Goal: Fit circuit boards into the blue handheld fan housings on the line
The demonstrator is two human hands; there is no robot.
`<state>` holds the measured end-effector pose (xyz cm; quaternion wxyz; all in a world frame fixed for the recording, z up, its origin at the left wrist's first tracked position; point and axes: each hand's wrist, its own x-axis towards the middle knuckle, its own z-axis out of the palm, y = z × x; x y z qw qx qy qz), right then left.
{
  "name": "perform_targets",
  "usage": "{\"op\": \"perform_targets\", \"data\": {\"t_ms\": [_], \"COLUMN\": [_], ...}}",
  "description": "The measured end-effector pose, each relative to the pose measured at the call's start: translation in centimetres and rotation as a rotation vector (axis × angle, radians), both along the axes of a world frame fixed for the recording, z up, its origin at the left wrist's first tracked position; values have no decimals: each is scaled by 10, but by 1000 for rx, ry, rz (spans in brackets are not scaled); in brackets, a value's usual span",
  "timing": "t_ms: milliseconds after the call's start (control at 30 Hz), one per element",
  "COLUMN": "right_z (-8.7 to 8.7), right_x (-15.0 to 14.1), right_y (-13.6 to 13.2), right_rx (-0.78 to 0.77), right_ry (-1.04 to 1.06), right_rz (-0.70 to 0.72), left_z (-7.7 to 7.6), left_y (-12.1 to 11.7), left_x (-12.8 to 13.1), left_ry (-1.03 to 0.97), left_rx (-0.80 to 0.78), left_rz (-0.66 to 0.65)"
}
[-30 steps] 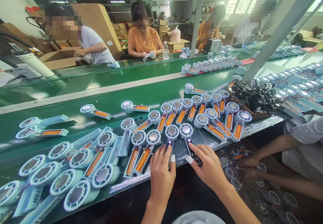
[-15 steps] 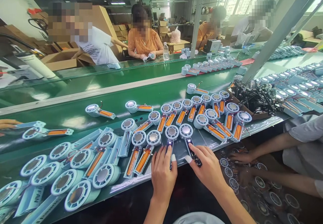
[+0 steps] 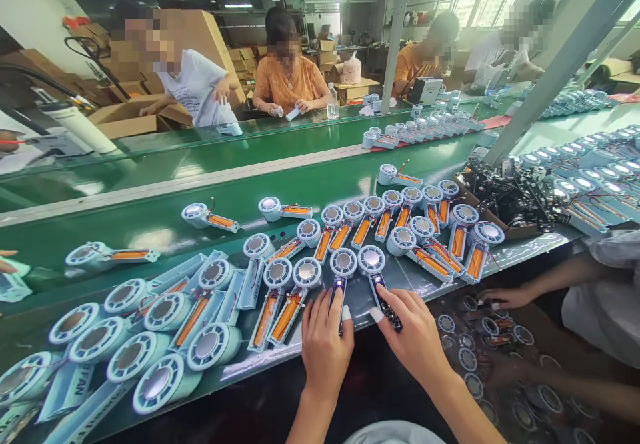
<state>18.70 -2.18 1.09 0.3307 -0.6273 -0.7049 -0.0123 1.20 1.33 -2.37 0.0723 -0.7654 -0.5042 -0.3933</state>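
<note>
My left hand (image 3: 325,341) grips the handle of a pale blue handheld fan (image 3: 343,262), its index fingertip pressed on the dark circuit board near a small lit spot. A second handheld fan (image 3: 371,259) lies just to the right, and my right hand (image 3: 413,331) holds its handle with the index finger on the black circuit board (image 3: 389,311) and the thumb at the side. White covers show on both thumbs. Both fans lie at the bench's near edge, round heads pointing away from me. The undersides of the handles are hidden.
Several fans with orange batteries (image 3: 287,314) crowd the bench on both sides. At the right stands a box of black circuit boards (image 3: 515,194). A green conveyor belt (image 3: 150,187) runs behind. A co-worker's hand (image 3: 507,296) is over fans at lower right; others sit across.
My hands keep their places on the two fans. At the left edge, a co-worker's hand has drawn a pale blue part leftward, away from a fan. The view has shifted slightly.
</note>
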Motion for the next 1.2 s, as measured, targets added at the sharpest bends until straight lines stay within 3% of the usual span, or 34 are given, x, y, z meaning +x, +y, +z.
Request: {"op": "perform_targets", "data": {"t_ms": [467,633,767,867,967,1033,1100,1200], "right_z": [-2,9,18,11,-1,-2,9,50], "right_x": [1,1,-19,-42,-46,-33,-11,18], "right_y": [1,-5,-5,7,15,14,14,46], "right_rx": [-8,-73,-83,-16,35,18,-36,-141], "right_ry": [-35,-46,-90,-201,-297,-291,-215,-100], "right_rz": [3,27,-53,-184,-250,-193,-48,106], "left_z": [-2,5,16,22,23,21,17,11], "left_y": [0,-5,-14,-18,-18,-14,-9,-2], "left_x": [-1,-4,-6,-7,-11,-14,-17,-12], "left_ry": [-16,-75,-226,-421,-628,-726,-760,-591], "left_rx": [-18,-128,-292,-397,-457,-434,-365,-221], "left_rz": [-11,-61,-232,-320,-313,-288,-261,-237]}}
